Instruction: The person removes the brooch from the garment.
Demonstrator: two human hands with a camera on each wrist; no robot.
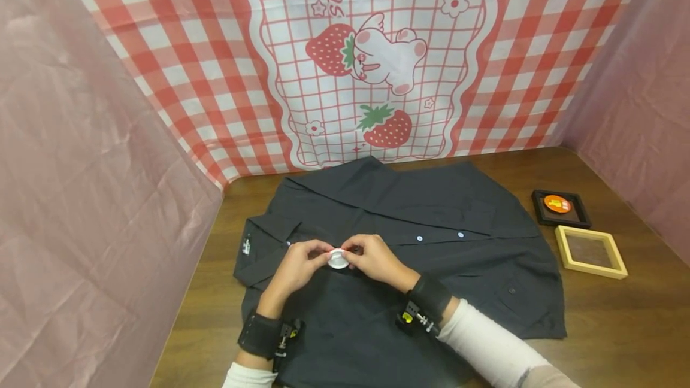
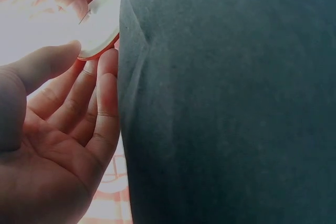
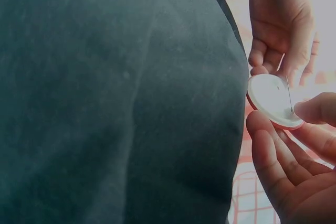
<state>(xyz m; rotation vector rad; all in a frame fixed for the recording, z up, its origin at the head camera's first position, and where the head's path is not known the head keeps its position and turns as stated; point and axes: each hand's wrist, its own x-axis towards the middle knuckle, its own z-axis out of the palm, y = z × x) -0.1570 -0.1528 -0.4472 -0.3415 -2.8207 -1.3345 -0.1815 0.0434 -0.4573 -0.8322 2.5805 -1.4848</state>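
A round pin-back badge (image 1: 338, 260) is held between both hands over the dark shirt (image 1: 345, 316), its white back turned up toward the head camera. My left hand (image 1: 297, 268) pinches its left edge between thumb and fingers. At the opposite edge, my right hand (image 1: 377, 261) grips it the same way. The right wrist view shows the thin metal pin (image 3: 289, 95) across the badge's back, with the right thumb (image 3: 315, 109) at its end. A red rim edges the badge (image 2: 102, 24) in the left wrist view.
The shirt lies spread on the wooden table (image 1: 593, 328), its collar (image 1: 264, 232) to the left. At right are a black frame (image 1: 579, 220) with an orange round badge (image 1: 557, 203) on it and a pale yellow frame (image 1: 592, 267). A checked strawberry cloth (image 1: 215, 64) hangs behind.
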